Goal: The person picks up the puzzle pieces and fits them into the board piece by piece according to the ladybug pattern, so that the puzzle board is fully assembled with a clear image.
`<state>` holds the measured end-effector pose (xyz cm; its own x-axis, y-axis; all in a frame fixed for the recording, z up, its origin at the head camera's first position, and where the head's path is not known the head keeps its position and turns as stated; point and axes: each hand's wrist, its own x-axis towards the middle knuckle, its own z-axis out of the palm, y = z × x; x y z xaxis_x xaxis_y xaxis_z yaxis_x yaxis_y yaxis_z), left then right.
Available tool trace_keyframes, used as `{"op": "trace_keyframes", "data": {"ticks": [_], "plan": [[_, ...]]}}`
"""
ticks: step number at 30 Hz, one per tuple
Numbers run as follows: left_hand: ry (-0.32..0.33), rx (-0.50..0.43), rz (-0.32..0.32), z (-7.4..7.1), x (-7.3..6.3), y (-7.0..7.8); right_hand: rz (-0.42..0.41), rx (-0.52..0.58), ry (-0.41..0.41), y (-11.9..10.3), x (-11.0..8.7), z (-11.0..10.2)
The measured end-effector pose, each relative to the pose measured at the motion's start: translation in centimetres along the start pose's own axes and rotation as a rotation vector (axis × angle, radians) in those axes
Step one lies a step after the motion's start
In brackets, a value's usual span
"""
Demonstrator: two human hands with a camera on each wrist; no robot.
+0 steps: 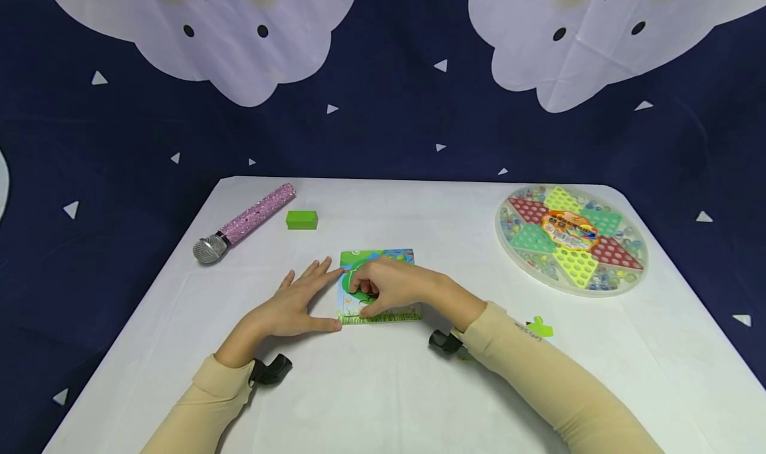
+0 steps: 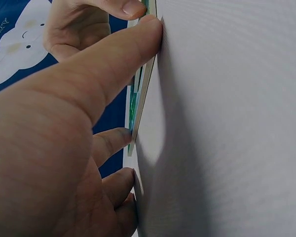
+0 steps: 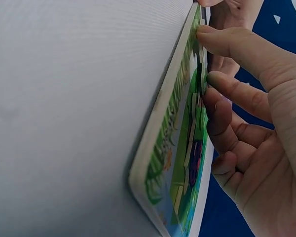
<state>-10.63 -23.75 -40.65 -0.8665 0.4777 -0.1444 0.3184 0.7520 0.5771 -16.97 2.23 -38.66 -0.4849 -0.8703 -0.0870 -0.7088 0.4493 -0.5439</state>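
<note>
A small wooden puzzle board [image 1: 383, 317], printed with grass, sky and a green figure, lies flat on the white table. My left hand [image 1: 296, 306] is spread beside it, the thumb touching its near left corner and a finger at its left edge. Over the board, my right hand [image 1: 399, 283] has curled fingers. Its thumb and index finger pinch a green puzzle piece [image 3: 203, 66] at the board's surface. Other raised pieces [image 3: 191, 153] sit on the board, and the hand hides part of the picture from above.
A pink glitter microphone [image 1: 254, 219] and a green block [image 1: 302, 220] lie at the back left. A round Chinese checkers set [image 1: 570, 238] with marbles is at the back right. A lime-green piece [image 1: 540, 327] lies by the right sleeve. Something small is mostly hidden under the right wrist.
</note>
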Motion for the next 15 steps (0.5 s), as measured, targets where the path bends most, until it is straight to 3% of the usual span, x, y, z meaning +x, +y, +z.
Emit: {"op": "trace_keyframes", "data": {"ticks": [15], "plan": [[0.008, -0.016, -0.009, 0.04, -0.04, 0.07, 0.012, 0.005, -0.002, -0.18, 0.12, -0.05]]}}
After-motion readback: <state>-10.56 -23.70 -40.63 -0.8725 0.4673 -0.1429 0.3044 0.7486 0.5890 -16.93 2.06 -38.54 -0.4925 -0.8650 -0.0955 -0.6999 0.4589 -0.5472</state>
